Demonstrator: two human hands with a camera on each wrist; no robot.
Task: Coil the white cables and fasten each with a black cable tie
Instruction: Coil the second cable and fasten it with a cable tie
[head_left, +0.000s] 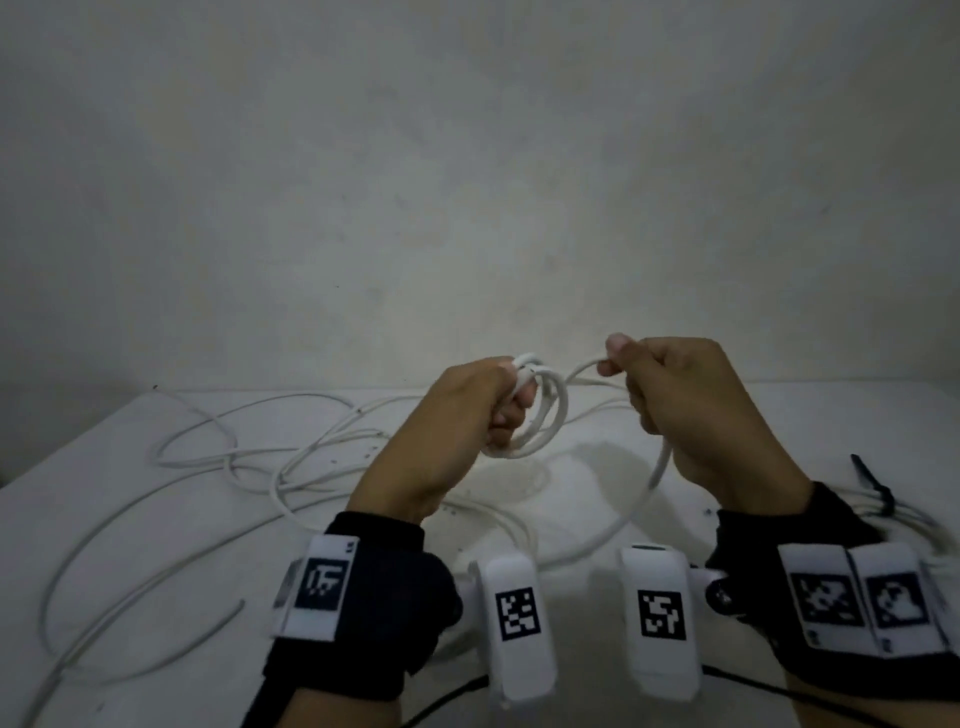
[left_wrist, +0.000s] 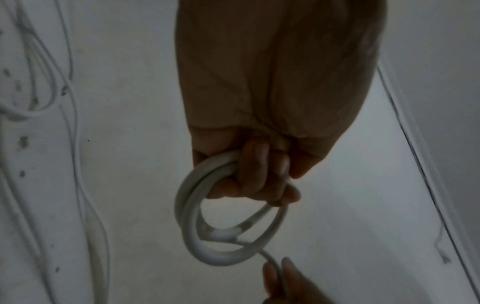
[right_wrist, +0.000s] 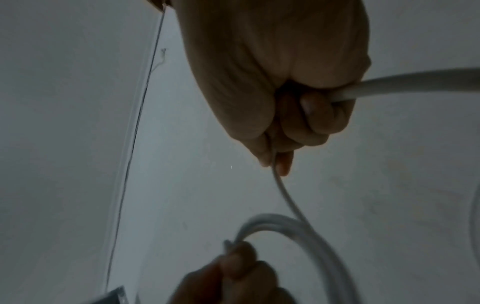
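- White cable (head_left: 540, 415) sits as a small coil of a few turns in the left hand (head_left: 467, 415), whose fingers (left_wrist: 257, 170) curl round the upper arc so the loops hang below the grip, clear of the table (head_left: 78, 519).
- Just beside it, the right hand (head_left: 691, 405) pinches the feed strand between thumb and forefinger, with the rest of the fingers (right_wrist: 311, 115) wrapped round it; the strand runs from that pinch across to the coil and drops away below the fist.
- Risk, as I judge it: the loops are stiff and springy, so any slackening of the left grip while the next turn is laid could let them fan out or slip off.
- Another risk: the tail behind the right hand joins loose cables (head_left: 234, 457) sprawled left of the grip; pulling could drag in a tangle or a kink.
- A black cable tie (head_left: 878, 488) lies right of the right hand, on what seems another bundle near the table edge.
- Room to move is open above and ahead toward the wall (head_left: 467, 182); the table's far edge runs just beyond the grips.
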